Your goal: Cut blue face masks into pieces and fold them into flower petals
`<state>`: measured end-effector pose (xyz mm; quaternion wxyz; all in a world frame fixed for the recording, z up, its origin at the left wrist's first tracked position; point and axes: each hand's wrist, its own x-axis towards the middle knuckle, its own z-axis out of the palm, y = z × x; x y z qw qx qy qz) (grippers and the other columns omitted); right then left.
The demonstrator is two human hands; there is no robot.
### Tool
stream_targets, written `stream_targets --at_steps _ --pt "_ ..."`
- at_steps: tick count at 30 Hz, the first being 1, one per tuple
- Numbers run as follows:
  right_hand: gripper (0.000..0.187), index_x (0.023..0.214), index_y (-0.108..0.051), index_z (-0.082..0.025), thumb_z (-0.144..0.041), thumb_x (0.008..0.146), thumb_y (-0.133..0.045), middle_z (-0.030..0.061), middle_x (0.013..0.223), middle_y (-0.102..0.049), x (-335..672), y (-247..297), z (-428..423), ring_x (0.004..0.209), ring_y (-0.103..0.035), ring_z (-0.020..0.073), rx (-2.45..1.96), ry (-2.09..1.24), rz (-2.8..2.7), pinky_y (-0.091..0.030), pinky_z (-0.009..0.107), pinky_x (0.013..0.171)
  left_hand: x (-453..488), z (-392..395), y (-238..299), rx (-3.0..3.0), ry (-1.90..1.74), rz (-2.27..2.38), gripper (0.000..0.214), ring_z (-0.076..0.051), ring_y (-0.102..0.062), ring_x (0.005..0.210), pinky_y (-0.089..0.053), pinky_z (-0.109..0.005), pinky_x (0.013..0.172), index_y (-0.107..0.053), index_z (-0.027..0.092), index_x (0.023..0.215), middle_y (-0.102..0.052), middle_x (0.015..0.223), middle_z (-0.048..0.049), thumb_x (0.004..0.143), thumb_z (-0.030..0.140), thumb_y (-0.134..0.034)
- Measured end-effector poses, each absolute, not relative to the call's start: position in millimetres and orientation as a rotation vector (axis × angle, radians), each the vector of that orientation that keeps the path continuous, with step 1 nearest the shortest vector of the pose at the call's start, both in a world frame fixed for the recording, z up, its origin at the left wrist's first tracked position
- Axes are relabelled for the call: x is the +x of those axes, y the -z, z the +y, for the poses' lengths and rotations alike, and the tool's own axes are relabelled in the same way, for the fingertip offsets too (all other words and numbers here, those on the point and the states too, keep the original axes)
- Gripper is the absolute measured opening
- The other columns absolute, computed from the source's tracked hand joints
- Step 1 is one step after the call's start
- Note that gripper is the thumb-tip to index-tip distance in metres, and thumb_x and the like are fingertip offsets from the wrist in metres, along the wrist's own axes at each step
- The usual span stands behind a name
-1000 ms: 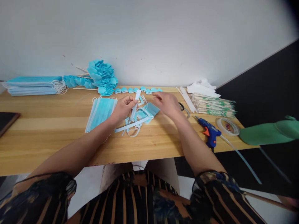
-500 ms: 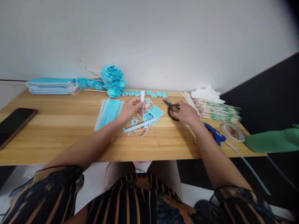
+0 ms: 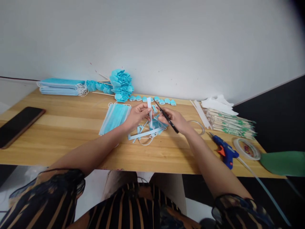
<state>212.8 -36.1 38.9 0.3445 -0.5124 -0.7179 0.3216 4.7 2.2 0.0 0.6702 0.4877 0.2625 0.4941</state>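
Right hand (image 3: 178, 121), now gripping black scissors (image 3: 167, 118) lifted off the wooden table (image 3: 71, 127), brings them beside the white strip (image 3: 149, 107) pinched upright by the left hand (image 3: 138, 115).

Plain white wall (image 3: 166, 38), light wooden table (image 3: 59, 127) against it, dark floor (image 3: 274, 111)

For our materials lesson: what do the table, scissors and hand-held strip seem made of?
Table: wood or wood-look laminate, smooth, visible banded grain. Scissors in the right hand: dark, probably metal, dull finish. Strip in the left hand: thin, pale, matte, likely nonwoven mask fabric.
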Motion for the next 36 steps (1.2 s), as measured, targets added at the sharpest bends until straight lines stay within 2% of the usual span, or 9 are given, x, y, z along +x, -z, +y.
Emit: stream_targets --at_steps 3,7,13,17,21,27,31,36 --pt "0.060 0.122 -0.077 -0.016 -0.061 0.083 -0.073 0.0021 0.083 -0.065 201 -35 -35 0.074 -0.058 0.0170 -1.305 -0.920 -1.924 -0.045 0.026 0.065 4 3 1 1.073 -1.104 0.617 0.049 -0.013 -0.069 0.064 -0.056 -0.023 0.060 -0.060 0.016 0.087 -0.074 0.074 -0.0017 0.070 0.048 -0.092" --pt "0.058 0.113 -0.077 -0.014 -0.062 0.081 -0.073 0.0012 0.080 -0.062 197 -28 -43 0.067 -0.052 0.0142 -1.292 -1.022 -1.840 -0.041 0.025 0.060 6 1 3 1.081 -1.082 0.626 0.049 -0.012 -0.069 0.062 -0.056 -0.024 0.060 -0.061 0.015 0.086 -0.074 0.073 -0.0017 0.070 0.050 -0.092" --pt "0.049 0.090 -0.071 -0.018 -0.066 0.079 -0.073 -0.0032 0.065 -0.053 195 -27 -53 0.054 -0.044 0.0107 -1.263 -1.129 -1.738 -0.036 0.025 0.052 9 -5 -1 1.086 -1.016 0.614 0.049 -0.012 -0.067 0.060 -0.055 -0.024 0.058 -0.060 0.015 0.084 -0.074 0.074 -0.0015 0.071 0.050 -0.092" --pt "0.051 0.083 -0.064 -0.020 -0.070 0.078 -0.073 -0.0055 0.056 -0.048 193 -30 -55 0.046 -0.040 0.0095 -1.280 -1.176 -1.710 -0.032 0.025 0.046 9 -8 -4 1.094 -1.015 0.583 0.051 -0.012 -0.067 0.062 -0.054 -0.023 0.059 -0.060 0.015 0.083 -0.072 0.074 -0.0009 0.070 0.053 -0.092" --pt "0.052 0.077 -0.061 -0.020 -0.071 0.081 -0.070 -0.0056 0.054 -0.047 192 -29 -56 0.044 -0.041 0.0092 -1.267 -1.136 -1.716 -0.033 0.025 0.044 10 -7 -4 1.106 -1.005 0.572 0.051 -0.012 -0.067 0.062 -0.055 -0.024 0.060 -0.059 0.016 0.083 -0.072 0.073 -0.0005 0.072 0.054 -0.090" --pt "0.050 0.075 -0.062 -0.021 -0.070 0.083 -0.069 -0.0039 0.058 -0.050 194 -21 -55 0.044 -0.043 0.0096 -1.267 -1.105 -1.727 -0.035 0.025 0.043 10 -7 -4 1.093 -0.989 0.588 0.045 -0.012 -0.067 0.062 -0.055 -0.024 0.059 -0.059 0.016 0.085 -0.072 0.074 -0.0008 0.076 0.049 -0.089" --pt "0.046 0.078 -0.069 -0.020 -0.065 0.087 -0.068 -0.0036 0.056 -0.048 195 -18 -54 0.046 -0.043 0.0102 -1.266 -1.046 -1.756 -0.033 0.025 0.044 10 -8 -5 1.094 -0.987 0.583 0.044 -0.011 -0.068 0.062 -0.054 -0.023 0.059 -0.059 0.016 0.084 -0.072 0.074 -0.0005 0.078 0.048 -0.088" --pt "0.044 0.085 -0.074 -0.019 -0.062 0.084 -0.071 -0.0039 0.058 -0.048 194 -19 -55 0.048 -0.045 0.0104 -1.277 -1.066 -1.705 -0.035 0.025 0.045 9 -7 -5 1.078 -0.984 0.575 0.045 -0.011 -0.067 0.060 -0.053 -0.022 0.056 -0.060 0.015 0.086 -0.072 0.074 -0.0007 0.076 0.048 -0.089"
